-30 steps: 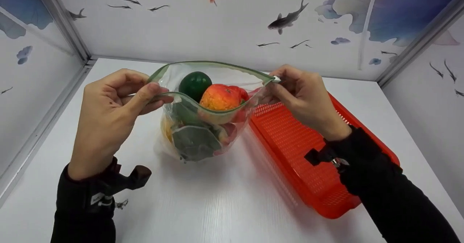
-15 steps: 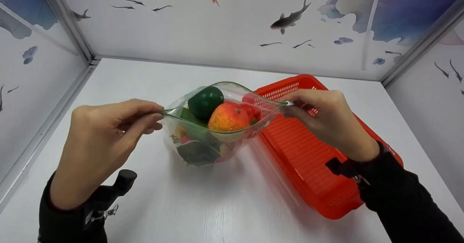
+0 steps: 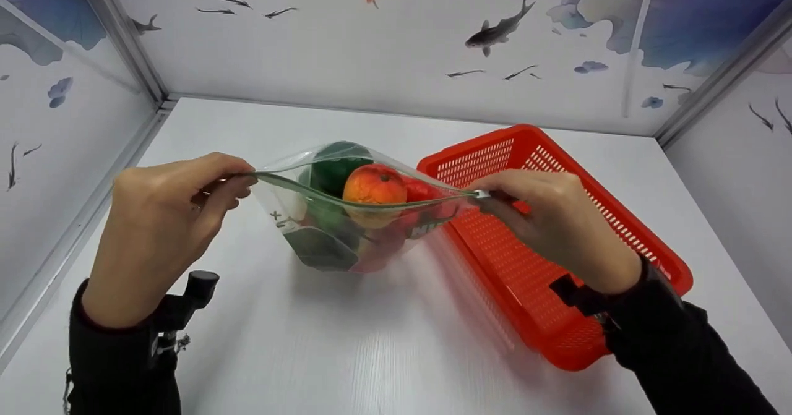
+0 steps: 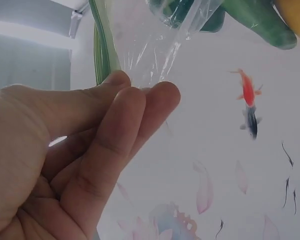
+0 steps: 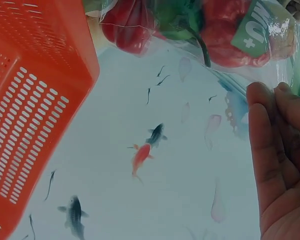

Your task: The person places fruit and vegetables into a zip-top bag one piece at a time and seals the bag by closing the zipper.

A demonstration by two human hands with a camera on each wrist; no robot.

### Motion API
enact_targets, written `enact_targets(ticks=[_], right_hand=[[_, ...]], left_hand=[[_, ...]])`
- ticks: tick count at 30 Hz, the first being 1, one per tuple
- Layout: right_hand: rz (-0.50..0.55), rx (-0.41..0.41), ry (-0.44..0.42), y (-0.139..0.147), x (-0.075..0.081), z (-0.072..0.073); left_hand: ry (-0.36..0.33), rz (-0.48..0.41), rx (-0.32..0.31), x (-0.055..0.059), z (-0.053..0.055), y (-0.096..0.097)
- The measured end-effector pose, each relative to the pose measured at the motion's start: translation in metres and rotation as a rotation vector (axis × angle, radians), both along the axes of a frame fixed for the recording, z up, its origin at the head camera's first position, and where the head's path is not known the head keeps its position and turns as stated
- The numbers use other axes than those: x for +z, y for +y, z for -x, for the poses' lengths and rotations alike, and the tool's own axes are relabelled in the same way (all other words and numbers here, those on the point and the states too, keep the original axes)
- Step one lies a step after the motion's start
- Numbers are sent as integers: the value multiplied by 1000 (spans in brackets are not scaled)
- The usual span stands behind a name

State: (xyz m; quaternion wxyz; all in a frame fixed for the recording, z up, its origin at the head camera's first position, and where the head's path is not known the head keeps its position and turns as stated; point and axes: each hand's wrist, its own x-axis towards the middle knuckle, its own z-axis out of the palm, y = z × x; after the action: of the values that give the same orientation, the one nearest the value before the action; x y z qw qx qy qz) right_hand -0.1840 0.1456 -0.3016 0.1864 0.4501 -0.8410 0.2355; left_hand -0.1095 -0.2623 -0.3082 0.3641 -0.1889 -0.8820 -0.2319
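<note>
A clear zip bag (image 3: 322,242) with a green-edged mouth is stretched between both hands, full of fruit and vegetables. Inside I make out an orange-red round fruit (image 3: 375,186), a dark green rounded one and a red pepper (image 5: 230,37); the rest is blurred by the plastic. My left hand (image 3: 164,229) pinches the left end of the mouth between thumb and fingers, as the left wrist view also shows. At the other end, my right hand (image 3: 544,217) pinches the corner beside a small white slider (image 3: 481,193). The mouth is drawn narrow, its two edges close together.
A red perforated plastic basket (image 3: 526,334) stands on the white table (image 3: 346,365) to the right, partly under the right hand and forearm. White panels (image 3: 383,56) printed with fish enclose the table at the back and sides.
Both hands have moved lower and farther apart, pulling the bag's mouth from a wide loop to a narrow slit. More of the basket's far end shows now.
</note>
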Motion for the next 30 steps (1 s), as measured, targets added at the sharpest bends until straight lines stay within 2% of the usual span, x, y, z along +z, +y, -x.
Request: enact_targets(ticks=[3, 8, 14, 17, 20, 24, 27, 30], right_hand=[[-13, -29, -14, -3, -3, 5], [-44, -72, -24, -6, -12, 13], [-45, -86, -11, -9, -21, 28], [-25, -75, -34, -12, -19, 38], [20, -79, -68, -18, -9, 49], [180, -96, -138, -23, 7, 60], [310, -89, -183, -23, 16, 61], [379, -80, -222, -20, 23, 57]], left_hand=[[-41, -14, -16, -1, 5, 4], [-103, 24, -38, -8, 18, 12], [-85, 29, -28, -23, 36, 18], [-62, 1, 2, -25, 46, 17], [-30, -64, 42, -14, 56, 16], [43, -152, 71, 8, 66, 18], [81, -209, 72, 19, 67, 23], [81, -313, 61, 24, 63, 28]])
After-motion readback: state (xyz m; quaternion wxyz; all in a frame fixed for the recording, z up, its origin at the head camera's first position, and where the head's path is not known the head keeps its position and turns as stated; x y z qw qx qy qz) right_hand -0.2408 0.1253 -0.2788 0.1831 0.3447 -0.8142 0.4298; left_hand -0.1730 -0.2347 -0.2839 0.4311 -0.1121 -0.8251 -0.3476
